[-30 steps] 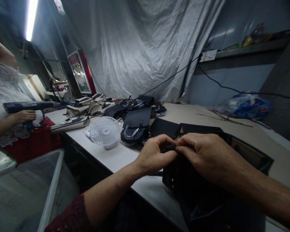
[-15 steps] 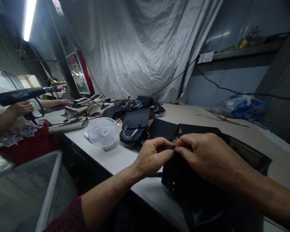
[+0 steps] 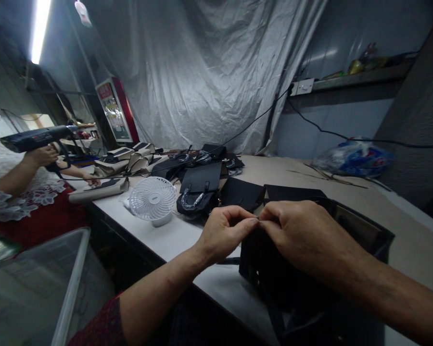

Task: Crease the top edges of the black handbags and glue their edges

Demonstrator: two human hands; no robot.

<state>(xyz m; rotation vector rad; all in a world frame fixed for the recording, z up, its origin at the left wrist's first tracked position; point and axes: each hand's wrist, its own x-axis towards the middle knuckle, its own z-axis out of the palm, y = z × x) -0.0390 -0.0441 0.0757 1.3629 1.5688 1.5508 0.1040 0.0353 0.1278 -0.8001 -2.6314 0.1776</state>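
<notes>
Just right of centre, left hand [image 3: 220, 235] and right hand [image 3: 303, 230] pinch closed, fingertips meeting over the black handbag [image 3: 269, 274] at lower right, apparently for fine control, whatever they grip hidden.

readable text: none; marks too blurred: fan hub [image 3: 154, 197]; heat gun [image 3: 36, 138]; red sign [image 3: 105, 90]
</notes>
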